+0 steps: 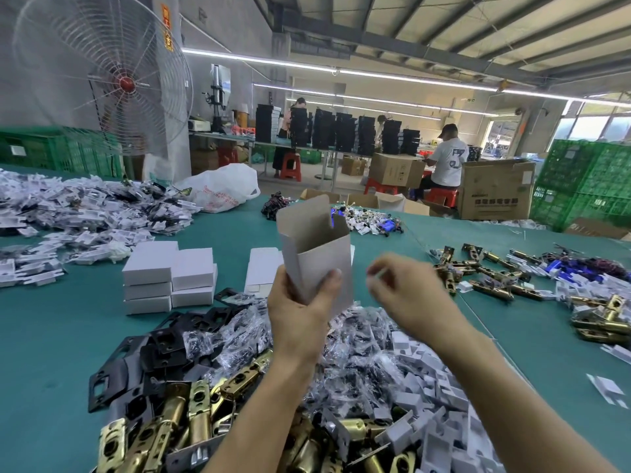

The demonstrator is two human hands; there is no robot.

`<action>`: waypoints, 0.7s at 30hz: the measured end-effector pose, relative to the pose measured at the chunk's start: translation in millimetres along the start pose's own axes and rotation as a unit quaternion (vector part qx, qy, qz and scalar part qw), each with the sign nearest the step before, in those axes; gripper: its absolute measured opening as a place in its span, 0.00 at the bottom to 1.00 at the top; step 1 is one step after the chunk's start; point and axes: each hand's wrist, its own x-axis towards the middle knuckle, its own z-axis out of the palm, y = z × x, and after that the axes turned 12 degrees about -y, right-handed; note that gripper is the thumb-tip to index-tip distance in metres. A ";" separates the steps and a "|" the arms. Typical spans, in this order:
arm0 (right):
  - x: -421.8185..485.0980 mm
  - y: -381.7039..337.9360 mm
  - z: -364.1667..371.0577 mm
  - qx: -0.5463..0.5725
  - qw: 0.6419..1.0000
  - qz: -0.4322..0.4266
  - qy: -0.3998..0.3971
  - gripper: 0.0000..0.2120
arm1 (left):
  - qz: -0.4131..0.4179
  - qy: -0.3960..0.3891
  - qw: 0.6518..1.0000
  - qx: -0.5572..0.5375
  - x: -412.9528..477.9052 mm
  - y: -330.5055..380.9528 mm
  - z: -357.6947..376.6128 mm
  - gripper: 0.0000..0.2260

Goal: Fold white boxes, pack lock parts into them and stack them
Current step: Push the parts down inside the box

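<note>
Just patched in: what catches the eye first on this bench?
Dead centre, the left hand holds an open white box upright, the blurred right hand beside it. Brass latches heap in the near foreground; closed white boxes stand stacked to the left.

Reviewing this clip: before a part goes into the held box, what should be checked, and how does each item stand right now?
1. Grip: the left hand holds the upright white cardboard box near its bottom: ok.
2. Box top open, flaps standing up: ok.
3. Box bottom closed: cannot tell, hidden behind the left hand.
4. Part in the right hand: cannot tell, motion-blurred.
5. Supply: brass latch bolts piled below the hands: ok.
6. Stacking spot: stacks of closed white boxes stand on the green table, left of the held box: ok.
</note>
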 end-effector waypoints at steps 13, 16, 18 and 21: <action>-10.9 21.2 78.5 -0.091 0.986 0.003 -0.137 0.14 | -0.040 0.002 0.999 0.009 1.8 -4.2 -2.5 0.11; -8.9 24.2 77.7 0.003 0.995 0.017 -0.097 0.10 | -0.039 -0.001 0.999 -0.005 1.0 -1.1 -1.0 0.11; -8.5 24.4 72.6 0.089 0.994 0.027 -0.053 0.10 | -0.038 -0.006 0.999 -0.022 0.2 0.9 0.4 0.11; -5.4 24.9 58.0 0.184 0.981 0.050 0.043 0.15 | -0.043 -0.012 0.999 -0.016 -0.9 2.0 0.2 0.10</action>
